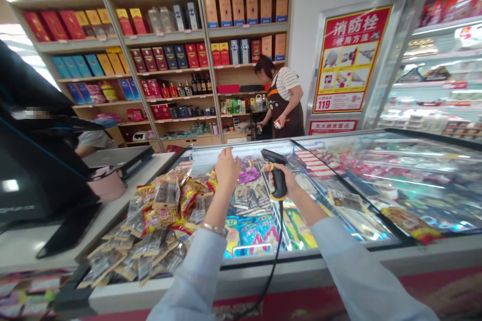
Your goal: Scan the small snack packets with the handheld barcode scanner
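Observation:
A black barcode scanner (279, 180) with yellow trim is upright in my right hand (288, 180), my fingers wrapped around its handle. Its cable runs down from the base toward the front of the freezer. My left hand (227, 169) is raised over the glass with its fingers apart, and nothing shows in it. Close beside it lies a heap of snack packets: red and yellow bags (160, 219) and clear packets with brown strips (145, 253). Beneath both hands, wrapped ice creams (259, 233) show through the freezer's glass top.
At left stand a black checkout terminal (37, 175) and a pink cup (106, 183) on the counter. More packets (410, 223) lie on the freezer (380, 180) at right. A co-worker in an apron (288, 110) bends by shelves of boxed bottles (169, 57).

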